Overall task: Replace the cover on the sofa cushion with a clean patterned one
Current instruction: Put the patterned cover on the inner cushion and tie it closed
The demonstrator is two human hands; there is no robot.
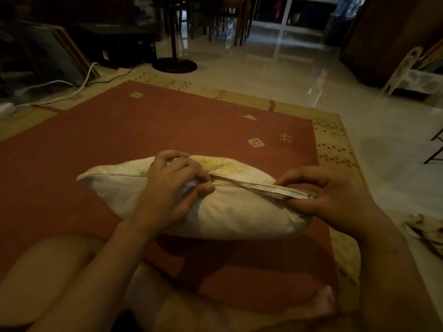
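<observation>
Left hand (pixel 172 188) and right hand (pixel 335 195) pinch the open seam of a cream sofa cushion (pixel 239 216) lying on a red rug (pixel 143 128).
Left thumb and curled fingers pinch mid-seam; the right pinches the flap at the cushion's right end. Glossy tiled floor (pixel 311 80) and a fan base (pixel 174 64) lie beyond.

Home living room, dim light. Red patterned rug (pixel 143 130) with a beige border lies on a glossy pale tiled floor (pixel 275 75). Bare legs (pixel 48 271) of a person sitting on the rug, cushion (pixel 227 216) in front. Round black base of a pedestal fan (pixel 174 64) at the rug's far edge, wooden chair legs (pixel 227 20) and a white shelf unit (pixel 287 27) beyond. Framed pictures (pixel 55 51) lean at far left; a white cable (pixel 87 75) runs to a power strip (pixel 6 109) on the floor. Dark wooden cabinet (pixel 383 39) at right
</observation>
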